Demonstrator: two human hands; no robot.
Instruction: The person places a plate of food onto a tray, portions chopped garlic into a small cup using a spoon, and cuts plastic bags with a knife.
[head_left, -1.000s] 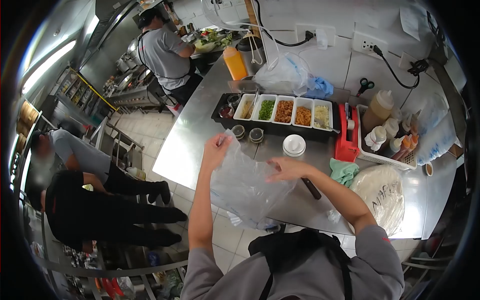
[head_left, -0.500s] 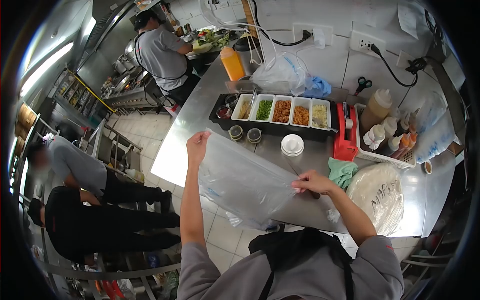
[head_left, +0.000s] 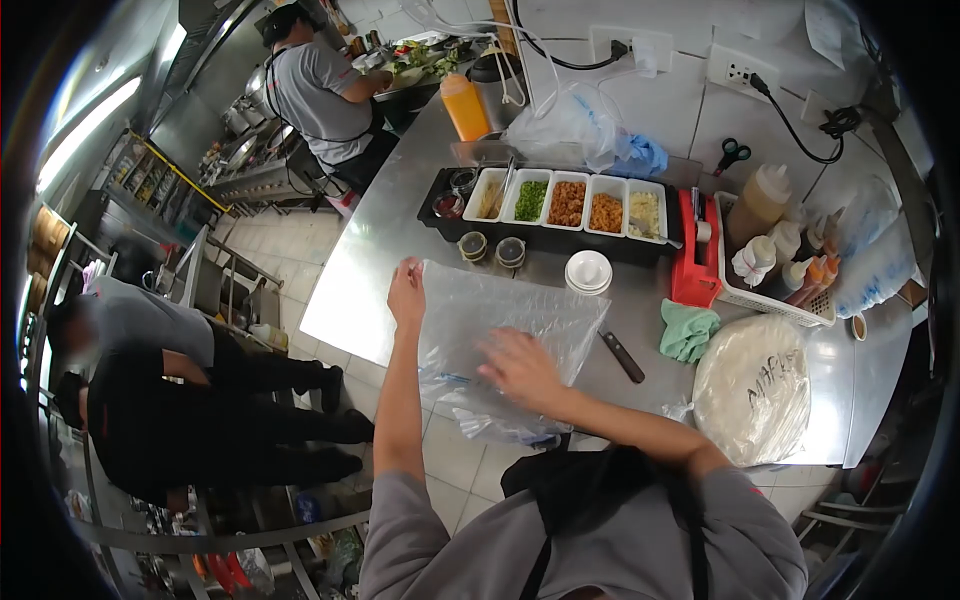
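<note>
A clear plastic bag [head_left: 455,315] hangs at the table's front edge, its lower part over the floor. My left hand [head_left: 406,290] is closed on the bag's upper left corner. In front of the bag, my right hand [head_left: 525,372] is blurred by motion, with fingers stretched out and apart; whether it touches the plastic I cannot tell. To the right of the bag lies a knife [head_left: 624,358] with a dark handle, its blade partly behind the plastic. Small white bowls [head_left: 588,271] are stacked just beyond the bag's top edge.
A black rack [head_left: 450,229] holds white tubs of chopped food. Further right are a red tape dispenser [head_left: 697,270], a basket of sauce bottles [head_left: 775,305], a green cloth [head_left: 688,331] and a wrapped round stack [head_left: 752,390]. Other people stand at the left and the back.
My right hand has let go of the bag's right side and swung left in front of it. The knife is now more exposed. My left hand keeps its hold.
</note>
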